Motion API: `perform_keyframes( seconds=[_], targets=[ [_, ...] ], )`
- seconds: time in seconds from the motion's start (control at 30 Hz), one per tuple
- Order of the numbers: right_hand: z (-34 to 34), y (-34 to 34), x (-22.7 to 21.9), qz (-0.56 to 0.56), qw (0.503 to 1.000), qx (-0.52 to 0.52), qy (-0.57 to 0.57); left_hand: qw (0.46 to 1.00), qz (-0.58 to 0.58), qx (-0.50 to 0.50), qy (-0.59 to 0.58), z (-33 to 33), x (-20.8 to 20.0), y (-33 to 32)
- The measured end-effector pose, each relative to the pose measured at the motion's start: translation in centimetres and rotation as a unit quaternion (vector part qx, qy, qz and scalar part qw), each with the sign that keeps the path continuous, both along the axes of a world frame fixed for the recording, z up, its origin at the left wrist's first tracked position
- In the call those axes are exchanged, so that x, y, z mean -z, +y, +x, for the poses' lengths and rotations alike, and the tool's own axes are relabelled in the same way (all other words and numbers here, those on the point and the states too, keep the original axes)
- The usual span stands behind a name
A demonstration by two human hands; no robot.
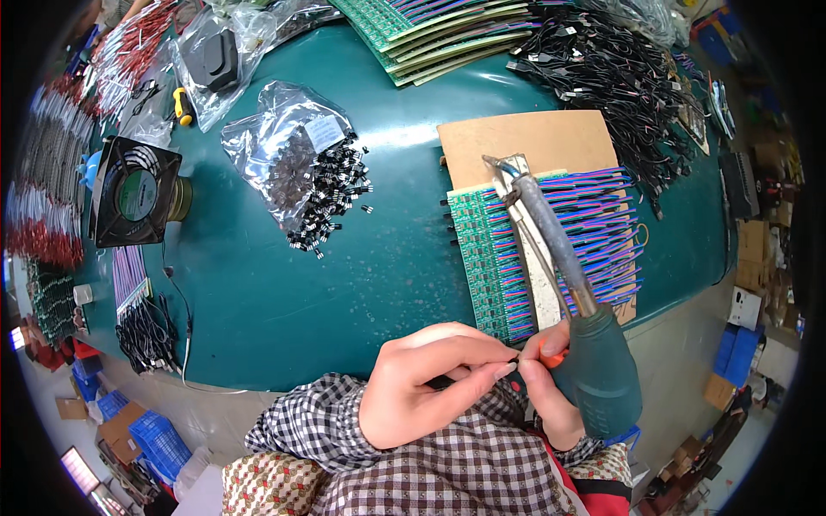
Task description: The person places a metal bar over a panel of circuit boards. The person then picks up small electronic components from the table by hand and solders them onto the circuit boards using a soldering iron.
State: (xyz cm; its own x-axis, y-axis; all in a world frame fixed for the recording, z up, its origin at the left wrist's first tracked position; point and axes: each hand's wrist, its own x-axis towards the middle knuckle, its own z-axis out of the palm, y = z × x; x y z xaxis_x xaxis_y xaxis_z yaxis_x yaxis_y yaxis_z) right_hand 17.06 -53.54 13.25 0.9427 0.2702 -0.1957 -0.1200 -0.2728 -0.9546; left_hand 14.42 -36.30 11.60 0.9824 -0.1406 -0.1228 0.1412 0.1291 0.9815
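Note:
In front of my checked apron, my left hand [434, 378] has thumb and forefinger closed in a pinch on a small black part [514, 362]. My right hand [551, 391] meets it there, its fingertips pinching at the same part. An orange piece [555, 359] shows by the right fingers; its kind is unclear. A soldering iron with a green handle [607, 370] and metal barrel [555, 236] slants above the right hand, hiding part of it. Below its barrel, a pale bar [540, 297] crosses green circuit boards [482, 267] with blue and pink wires [607, 232].
A clear bag [280, 142] spills small black connectors [331, 193] mid-table. Brown cardboard [533, 142] lies under the boards. A black fan [135, 193] stands left, wire bundles [142, 322] below it. Stacked boards [439, 39] and black cables [602, 77] fill the far side.

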Motion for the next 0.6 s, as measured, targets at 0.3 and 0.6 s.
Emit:
perform_keyframes(
  seconds=[0.3, 0.6],
  targets=[
    [-1.2, -1.4, -0.4, 0.116, 0.99, 0.038, 0.068, 0.974, -0.02, -0.178, 0.137, 1.8, 2.5, 1.0],
    [-3.3, -2.5, 0.0, 0.17, 0.959, 0.118, 0.193, 0.95, -0.132, -0.216, 0.183, 3.5, 5.2, 0.5]
  ],
)
